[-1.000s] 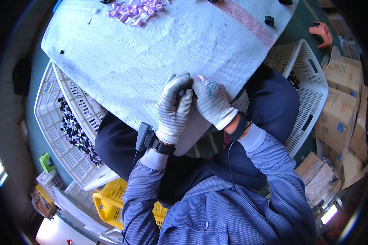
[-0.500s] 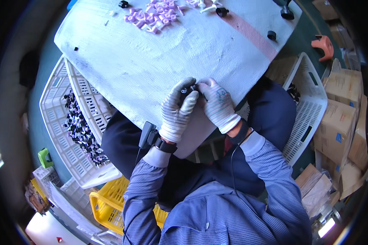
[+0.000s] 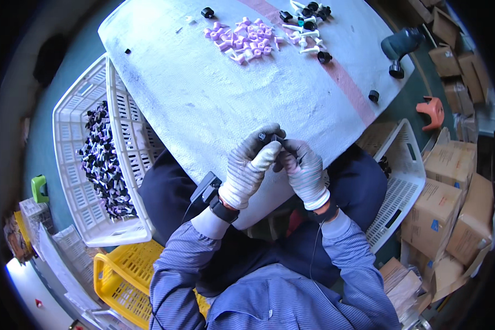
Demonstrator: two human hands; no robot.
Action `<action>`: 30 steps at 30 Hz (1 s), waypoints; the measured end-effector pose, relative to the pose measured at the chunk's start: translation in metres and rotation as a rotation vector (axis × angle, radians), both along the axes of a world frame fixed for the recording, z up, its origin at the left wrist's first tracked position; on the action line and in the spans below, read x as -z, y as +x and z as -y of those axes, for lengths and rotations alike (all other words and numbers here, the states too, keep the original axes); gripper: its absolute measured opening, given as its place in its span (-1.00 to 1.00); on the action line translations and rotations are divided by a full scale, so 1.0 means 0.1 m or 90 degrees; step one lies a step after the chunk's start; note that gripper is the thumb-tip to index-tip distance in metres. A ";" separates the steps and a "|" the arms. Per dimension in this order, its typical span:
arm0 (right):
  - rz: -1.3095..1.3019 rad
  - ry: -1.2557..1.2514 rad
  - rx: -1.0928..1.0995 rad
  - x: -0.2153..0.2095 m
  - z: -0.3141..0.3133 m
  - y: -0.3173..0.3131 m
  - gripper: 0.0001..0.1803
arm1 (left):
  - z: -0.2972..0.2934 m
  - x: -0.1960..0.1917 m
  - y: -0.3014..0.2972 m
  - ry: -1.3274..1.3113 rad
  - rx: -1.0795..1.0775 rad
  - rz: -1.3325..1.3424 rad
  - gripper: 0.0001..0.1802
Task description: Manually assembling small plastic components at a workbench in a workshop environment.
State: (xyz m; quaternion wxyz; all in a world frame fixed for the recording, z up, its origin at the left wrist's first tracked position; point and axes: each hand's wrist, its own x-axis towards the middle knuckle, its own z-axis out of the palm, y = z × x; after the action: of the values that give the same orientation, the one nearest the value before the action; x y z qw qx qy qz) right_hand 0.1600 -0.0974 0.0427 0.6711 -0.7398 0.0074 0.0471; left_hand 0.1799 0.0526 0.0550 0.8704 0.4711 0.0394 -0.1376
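Note:
My left hand (image 3: 246, 171), in a white glove with dark fingertips, is closed around small black parts (image 3: 262, 137) above the near part of the table. One shows a pale bluish end between the fingers; the rest are mostly covered. Close beside it, my right hand (image 3: 308, 175), gloved too, has its fingers pinched together at the left thumb. What lies in that pinch is hidden. Farther off on the table lie a pile of pink plastic plugs (image 3: 246, 39), several white stemmed pieces (image 3: 310, 48) and black caps (image 3: 324, 57).
The table (image 3: 214, 110) has a white woven cover. At left, a white crate (image 3: 143, 231) holds many black-and-pink pieces, above a yellow basket (image 3: 121, 280). Another white crate (image 3: 404, 184) and cardboard boxes (image 3: 432, 209) stand right. A dark bottle (image 3: 401, 44) lies at the far right edge.
The view has shifted, bringing more of the table's far side into sight. My hands remain together; the right fingers have turned and now pinch close to the left thumb tip.

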 end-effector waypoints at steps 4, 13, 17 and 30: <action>-0.005 0.025 -0.003 -0.04 -0.02 -0.04 -0.68 | -0.03 -0.05 -0.02 -0.058 0.031 -0.049 -0.55; -0.139 0.129 -0.141 -0.20 0.12 0.03 -0.75 | -0.11 -0.05 0.02 -0.063 0.079 -0.040 -0.53; -0.186 0.069 -0.090 -0.23 0.08 0.05 -0.75 | -0.07 -0.04 0.02 -0.061 0.066 -0.050 -0.50; 0.282 -0.418 0.025 -0.15 0.04 0.06 -0.85 | 0.08 0.08 0.02 -0.179 0.048 -0.056 -0.59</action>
State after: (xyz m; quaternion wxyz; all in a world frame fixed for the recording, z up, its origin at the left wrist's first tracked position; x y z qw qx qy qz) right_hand 0.1658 -0.1016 0.0575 0.3846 -0.9072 -0.1086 -0.1315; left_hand 0.1824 0.0449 0.0471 0.9192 0.3395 0.0402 -0.1953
